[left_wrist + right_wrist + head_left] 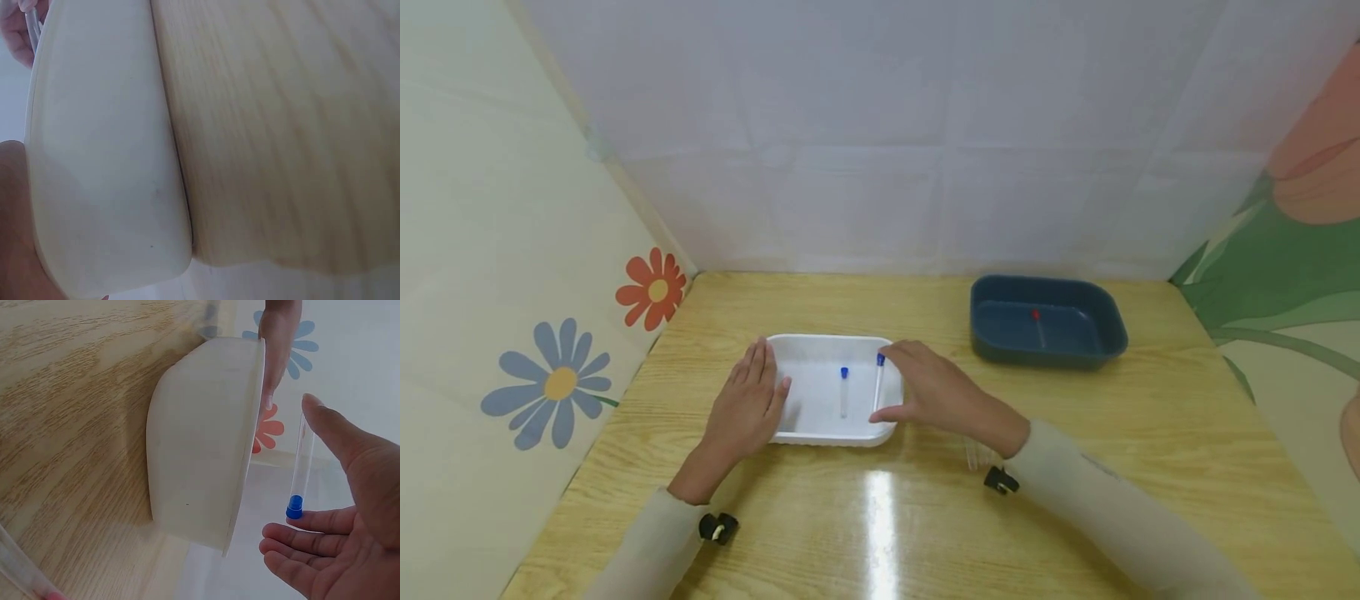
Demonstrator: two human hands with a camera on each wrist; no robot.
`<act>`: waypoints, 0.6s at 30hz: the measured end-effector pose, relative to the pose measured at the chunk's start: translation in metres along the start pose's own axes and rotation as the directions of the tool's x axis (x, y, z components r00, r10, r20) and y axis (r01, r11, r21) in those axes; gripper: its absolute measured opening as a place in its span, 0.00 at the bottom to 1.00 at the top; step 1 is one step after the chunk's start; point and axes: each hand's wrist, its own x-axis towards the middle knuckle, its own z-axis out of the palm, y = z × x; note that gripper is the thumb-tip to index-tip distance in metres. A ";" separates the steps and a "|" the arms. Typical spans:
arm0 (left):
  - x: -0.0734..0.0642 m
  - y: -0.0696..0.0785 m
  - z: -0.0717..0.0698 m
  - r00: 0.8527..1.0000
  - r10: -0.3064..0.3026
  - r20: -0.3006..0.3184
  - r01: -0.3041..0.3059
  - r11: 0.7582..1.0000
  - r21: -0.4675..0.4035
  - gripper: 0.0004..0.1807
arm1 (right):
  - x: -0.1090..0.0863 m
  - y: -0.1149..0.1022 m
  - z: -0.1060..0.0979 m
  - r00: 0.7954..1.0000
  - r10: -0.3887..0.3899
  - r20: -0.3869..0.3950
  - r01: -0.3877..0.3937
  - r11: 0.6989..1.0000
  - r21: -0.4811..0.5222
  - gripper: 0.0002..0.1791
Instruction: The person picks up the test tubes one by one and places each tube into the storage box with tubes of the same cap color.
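A white plastic tub stands on the wooden table. My left hand rests on its left rim with straight fingers, the thumb reaching over the inside. Over the tub's right end, my right hand holds a clear test tube with a blue cap by its two ends. The thumb is at the bottom end and a fingertip at the cap, while the other fingers are spread loosely. Another blue-capped test tube lies inside the tub, left of the held one.
A dark blue tub stands at the back right with a red-capped test tube in it. Several clear tubes lie on the table, partly hidden under my right wrist. White and flower-patterned cloths surround the table.
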 end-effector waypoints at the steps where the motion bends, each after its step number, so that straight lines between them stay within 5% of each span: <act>1: 0.000 0.000 0.000 1.000 -0.001 0.003 0.001 1.000 0.001 0.38 | 0.001 0.000 0.001 1.000 0.000 0.004 0.000 1.000 -0.001 0.53; 18: 0.001 0.000 0.000 1.000 -0.012 0.029 0.012 1.000 -0.004 0.39 | 0.012 -0.003 0.010 0.998 -0.006 0.064 0.007 1.000 -0.010 0.54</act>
